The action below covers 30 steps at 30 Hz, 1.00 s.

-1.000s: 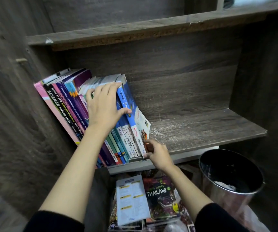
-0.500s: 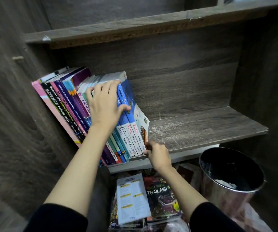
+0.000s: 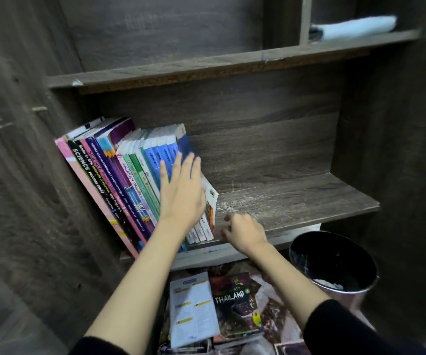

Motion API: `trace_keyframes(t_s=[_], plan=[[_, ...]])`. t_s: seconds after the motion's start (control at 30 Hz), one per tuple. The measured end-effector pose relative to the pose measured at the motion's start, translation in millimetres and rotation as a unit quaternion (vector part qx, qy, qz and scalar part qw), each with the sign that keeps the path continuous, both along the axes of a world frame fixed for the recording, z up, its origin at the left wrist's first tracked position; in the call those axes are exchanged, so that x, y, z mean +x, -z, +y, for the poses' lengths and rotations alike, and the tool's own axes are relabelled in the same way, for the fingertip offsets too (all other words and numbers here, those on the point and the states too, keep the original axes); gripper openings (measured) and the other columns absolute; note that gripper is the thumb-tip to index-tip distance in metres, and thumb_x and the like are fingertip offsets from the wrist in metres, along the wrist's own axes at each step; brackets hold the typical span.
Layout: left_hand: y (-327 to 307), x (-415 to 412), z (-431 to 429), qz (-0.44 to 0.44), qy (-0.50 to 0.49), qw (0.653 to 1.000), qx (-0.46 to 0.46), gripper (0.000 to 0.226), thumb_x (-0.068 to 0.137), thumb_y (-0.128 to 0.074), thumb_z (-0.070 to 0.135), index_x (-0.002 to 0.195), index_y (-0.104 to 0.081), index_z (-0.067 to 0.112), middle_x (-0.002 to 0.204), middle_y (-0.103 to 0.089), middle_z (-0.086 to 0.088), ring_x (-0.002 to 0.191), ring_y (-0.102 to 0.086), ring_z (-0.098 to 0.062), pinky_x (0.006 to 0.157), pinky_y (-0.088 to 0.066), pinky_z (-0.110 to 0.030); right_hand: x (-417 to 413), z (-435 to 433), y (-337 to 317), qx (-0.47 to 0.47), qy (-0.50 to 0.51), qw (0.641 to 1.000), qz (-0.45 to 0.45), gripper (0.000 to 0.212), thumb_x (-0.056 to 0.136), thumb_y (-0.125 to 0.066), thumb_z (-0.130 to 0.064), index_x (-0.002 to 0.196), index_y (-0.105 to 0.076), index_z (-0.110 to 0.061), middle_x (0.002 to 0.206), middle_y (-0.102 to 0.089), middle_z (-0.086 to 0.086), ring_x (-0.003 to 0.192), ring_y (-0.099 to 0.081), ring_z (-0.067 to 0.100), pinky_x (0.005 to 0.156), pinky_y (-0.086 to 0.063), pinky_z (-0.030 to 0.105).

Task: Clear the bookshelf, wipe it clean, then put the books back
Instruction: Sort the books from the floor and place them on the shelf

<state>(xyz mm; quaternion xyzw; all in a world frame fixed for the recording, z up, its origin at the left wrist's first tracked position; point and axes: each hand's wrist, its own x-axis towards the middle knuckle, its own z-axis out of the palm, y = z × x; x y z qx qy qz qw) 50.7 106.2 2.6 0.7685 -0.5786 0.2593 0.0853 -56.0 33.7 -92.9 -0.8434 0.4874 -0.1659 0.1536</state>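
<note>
Several books point(image 3: 119, 180) lean to the left in a row at the left end of the dark wooden shelf point(image 3: 296, 201). My left hand point(image 3: 181, 190) lies flat with straight fingers against the spines of the rightmost blue books. My right hand point(image 3: 242, 231) hovers at the shelf's front edge, just right of the last book's lower corner, fingers loosely curled and holding nothing. The right half of the shelf board is bare and scratched.
A pile of books point(image 3: 214, 308), one titled THAILAND, lies on the floor below the shelf. A black metal bin point(image 3: 335, 265) stands at the lower right. A light blue cloth point(image 3: 355, 28) lies on the upper shelf. Wooden side panels close both sides.
My left hand has slid down and right along the spines and flattened. My right hand has let go of the last book's lower corner and drawn slightly right. The view has tilted up.
</note>
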Motion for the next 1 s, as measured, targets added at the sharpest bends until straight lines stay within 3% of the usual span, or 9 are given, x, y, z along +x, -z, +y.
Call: trace_keyframes(t_s=[0.2, 0.37, 0.6, 0.77, 1.0], plan=[[19.2, -49.5, -8.1, 0.02, 0.031, 0.991, 0.127, 0.048, 0.092, -0.048, 0.02, 0.138, -0.037, 0.01, 0.142, -0.04, -0.006, 0.135, -0.033, -0.024, 0.114, -0.019, -0.044, -61.0, 2.8, -12.8, -0.03, 0.025, 0.998, 0.058, 0.034, 0.094, -0.047, -0.023, 0.125, -0.055, -0.011, 0.119, -0.061, 0.014, 0.111, -0.058, 0.032, 0.084, -0.047, 0.035], [42.5, -106.0, -13.7, 0.029, 0.053, 0.973, 0.223, 0.037, 0.091, -0.052, 0.016, 0.126, -0.048, 0.007, 0.129, -0.052, -0.012, 0.123, -0.048, -0.03, 0.105, -0.033, -0.041, -122.9, 9.7, -0.7, -0.025, 0.054, 0.994, 0.089, 0.033, 0.093, -0.049, -0.026, 0.121, -0.055, -0.009, 0.121, -0.06, 0.015, 0.114, -0.055, 0.032, 0.085, -0.046, 0.035], [106.8, -177.6, -17.9, 0.065, 0.102, 0.948, 0.295, 0.031, 0.095, -0.05, 0.021, 0.123, -0.053, 0.007, 0.126, -0.056, -0.013, 0.117, -0.054, -0.031, 0.094, -0.042, -0.038, -196.2, 19.1, 60.7, 0.017, 0.089, 0.988, 0.122, 0.033, 0.093, -0.047, -0.024, 0.121, -0.055, -0.011, 0.123, -0.058, 0.013, 0.114, -0.056, 0.032, 0.086, -0.047, 0.037], [172.3, -207.7, -19.6, 0.119, 0.09, 0.924, 0.351, 0.033, 0.095, -0.049, 0.022, 0.124, -0.056, 0.007, 0.13, -0.056, -0.014, 0.12, -0.054, -0.031, 0.096, -0.043, -0.037, -232.1, 26.8, 121.3, 0.096, 0.121, 0.977, 0.147, 0.032, 0.094, -0.046, -0.023, 0.121, -0.056, -0.009, 0.123, -0.06, 0.013, 0.114, -0.058, 0.031, 0.085, -0.048, 0.035], [286.7, -212.7, -6.6, 0.24, 0.021, 0.86, 0.451, 0.035, 0.097, -0.047, 0.031, 0.12, -0.056, 0.007, 0.124, -0.059, -0.013, 0.114, -0.057, -0.03, 0.089, -0.047, -0.034, -260.2, 38.0, 219.5, 0.22, 0.164, 0.947, 0.166, 0.037, 0.096, -0.045, -0.031, 0.123, -0.055, -0.008, 0.127, -0.058, 0.017, 0.116, -0.056, 0.035, 0.091, -0.046, 0.037]])
